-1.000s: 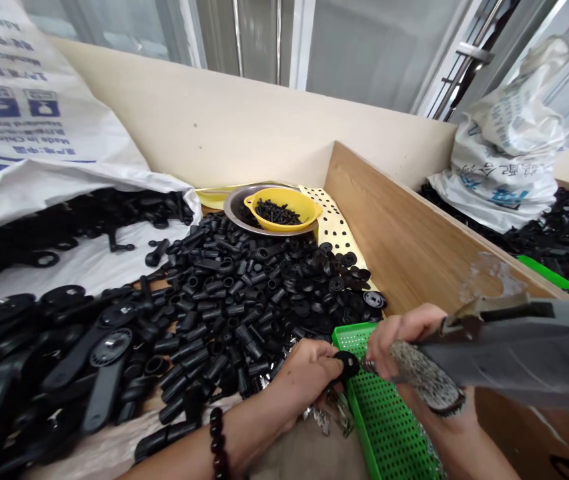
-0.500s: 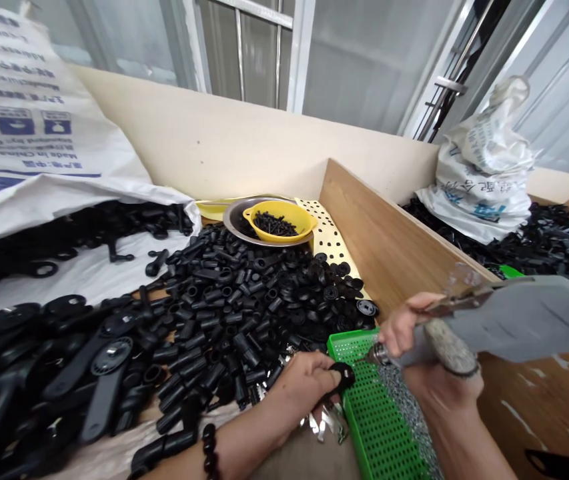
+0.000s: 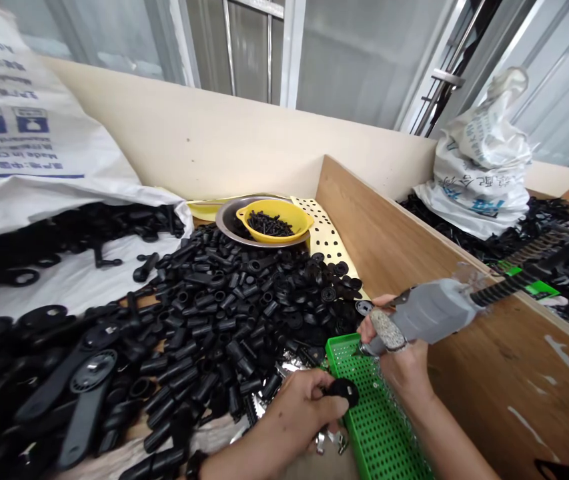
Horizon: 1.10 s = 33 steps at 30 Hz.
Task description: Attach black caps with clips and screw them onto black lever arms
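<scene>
My left hand (image 3: 297,413) pinches a small round black plastic part (image 3: 345,392) at the left rim of a green perforated tray (image 3: 379,433). My right hand (image 3: 394,347), with a grey speckled sleeve on the thumb, grips a grey powered screwdriver (image 3: 431,312). The tool lies nearly level over the tray, its tip pointing left and a little above and to the right of the black part, not touching it. A black coiled cable runs from the tool's back end to the right.
A heap of black plastic tubes and discs (image 3: 234,313) covers the bench at left, with long black handles (image 3: 64,387) nearer me. A yellow bowl of black screws (image 3: 271,223) sits in a steel dish behind. A wooden divider (image 3: 414,267) stands at right, white sacks (image 3: 479,167) beyond.
The screwdriver has drawn back up and to the right, away from the black part, and now lies flatter. My left hand has dropped slightly with the part.
</scene>
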### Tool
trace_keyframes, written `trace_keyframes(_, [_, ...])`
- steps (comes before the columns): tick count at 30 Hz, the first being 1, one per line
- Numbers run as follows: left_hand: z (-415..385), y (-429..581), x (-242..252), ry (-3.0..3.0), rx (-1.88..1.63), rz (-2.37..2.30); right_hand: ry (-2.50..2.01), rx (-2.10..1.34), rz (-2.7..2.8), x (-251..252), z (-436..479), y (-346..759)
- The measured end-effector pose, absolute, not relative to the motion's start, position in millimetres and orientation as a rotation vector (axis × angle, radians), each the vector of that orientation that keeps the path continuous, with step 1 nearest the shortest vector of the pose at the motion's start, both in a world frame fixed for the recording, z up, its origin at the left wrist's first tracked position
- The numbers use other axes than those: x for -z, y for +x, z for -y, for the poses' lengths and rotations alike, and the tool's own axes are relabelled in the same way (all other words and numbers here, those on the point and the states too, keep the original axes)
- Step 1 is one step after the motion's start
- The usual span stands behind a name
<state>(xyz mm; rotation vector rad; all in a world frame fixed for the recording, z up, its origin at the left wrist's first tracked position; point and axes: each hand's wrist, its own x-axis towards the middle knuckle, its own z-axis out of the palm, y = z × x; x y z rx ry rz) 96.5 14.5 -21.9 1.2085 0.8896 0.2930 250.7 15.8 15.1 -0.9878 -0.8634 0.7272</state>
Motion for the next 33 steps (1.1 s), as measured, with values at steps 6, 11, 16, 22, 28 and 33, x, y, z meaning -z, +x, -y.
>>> trace_keyframes(6, [-14.6, 95.3, 21.6, 1.236, -0.318, -0.854, -1.026, -0.696, 0.853, -15.4, -16.4, 248.4])
trace_keyframes(11, [-13.3, 95.0, 30.6, 1.284, -0.421, -0.809, -1.035, -0.691, 0.852, -18.2, -16.6, 247.4])
trace_keyframes(16, [-13.9, 96.2, 35.3, 1.318, -0.431, -0.782, -1.036, -0.686, 0.844, -13.8, -16.1, 248.9])
trace_keyframes(22, [-14.8, 97.0, 34.5, 1.298, -0.414, -0.787, -1.014, -0.676, 0.815, -2.8, -17.5, 251.9])
trace_keyframes(28, [-14.3, 96.4, 35.3, 1.287, -0.397, -0.79, -1.015, -0.676, 0.845, -10.3, -18.1, 248.8])
trace_keyframes(33, [-15.2, 97.5, 35.8, 1.277, -0.403, -0.789, -1.03, -0.67, 0.831, -12.1, -15.8, 249.3])
